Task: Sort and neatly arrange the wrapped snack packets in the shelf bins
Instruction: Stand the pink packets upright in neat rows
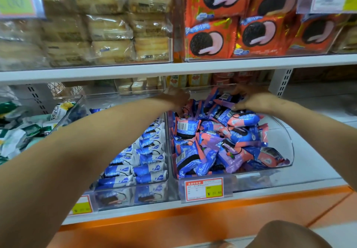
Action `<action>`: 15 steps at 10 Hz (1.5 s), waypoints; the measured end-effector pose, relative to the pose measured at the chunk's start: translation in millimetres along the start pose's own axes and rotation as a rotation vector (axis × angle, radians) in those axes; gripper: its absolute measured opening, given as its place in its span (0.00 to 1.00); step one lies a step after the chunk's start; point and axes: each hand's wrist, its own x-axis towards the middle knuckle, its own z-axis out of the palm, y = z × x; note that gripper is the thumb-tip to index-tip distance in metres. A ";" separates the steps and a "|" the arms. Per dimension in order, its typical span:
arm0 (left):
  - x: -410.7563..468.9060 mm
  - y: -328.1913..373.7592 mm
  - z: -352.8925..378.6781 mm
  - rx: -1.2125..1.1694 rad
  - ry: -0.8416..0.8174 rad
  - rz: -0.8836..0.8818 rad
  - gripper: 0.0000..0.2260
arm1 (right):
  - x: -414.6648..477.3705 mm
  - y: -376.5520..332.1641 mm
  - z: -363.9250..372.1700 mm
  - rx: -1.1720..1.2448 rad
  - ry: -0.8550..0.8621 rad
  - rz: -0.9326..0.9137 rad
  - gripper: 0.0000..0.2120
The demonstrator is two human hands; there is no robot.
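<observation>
A clear plastic bin (286, 151) on the lower shelf holds a loose heap of blue, pink and purple cookie packets (228, 143). Both my hands reach to its far end. My left hand (176, 98) dips into the packets at the back left, its fingers curled down among them and partly hidden. My right hand (251, 99) holds several dark blue packets (226, 100) at the back of the pile, thumb underneath. The neighbouring bin (166, 187) to the left holds blue and white packets (146, 162) in tidy rows.
The white shelf board (193, 67) hangs low just above my hands. Above it stand orange cookie packs (239, 19) and clear-wrapped cakes (108, 25). Green and white packets (17, 137) lie at the far left. A price tag (204, 188) hangs on the bin front.
</observation>
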 end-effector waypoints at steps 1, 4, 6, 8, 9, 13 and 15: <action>-16.1 19.8 -10.1 -0.131 -0.048 -0.024 0.06 | -1.8 -1.7 -0.8 0.071 0.026 -0.004 0.24; -24.5 32.4 -10.0 -0.226 -0.416 0.058 0.10 | -17.8 -9.7 -11.0 0.112 -0.075 -0.037 0.22; -26.8 47.2 -3.9 -0.148 -0.485 -0.032 0.19 | -19.1 -13.6 -14.8 0.119 -0.126 -0.003 0.12; -32.5 51.7 -12.6 -0.131 -0.568 -0.045 0.21 | -9.6 -8.9 -7.7 0.033 -0.109 0.036 0.11; -35.6 54.4 -17.6 -0.125 -0.603 -0.040 0.15 | -8.6 -9.9 -6.4 -0.055 -0.034 0.055 0.25; -33.5 44.4 -28.3 -0.095 -0.319 -0.092 0.10 | -8.0 -19.3 -9.2 0.030 -0.102 0.068 0.26; -38.2 35.5 -35.3 -0.433 -0.092 -0.078 0.31 | -8.9 -22.0 -9.4 0.151 -0.028 0.086 0.29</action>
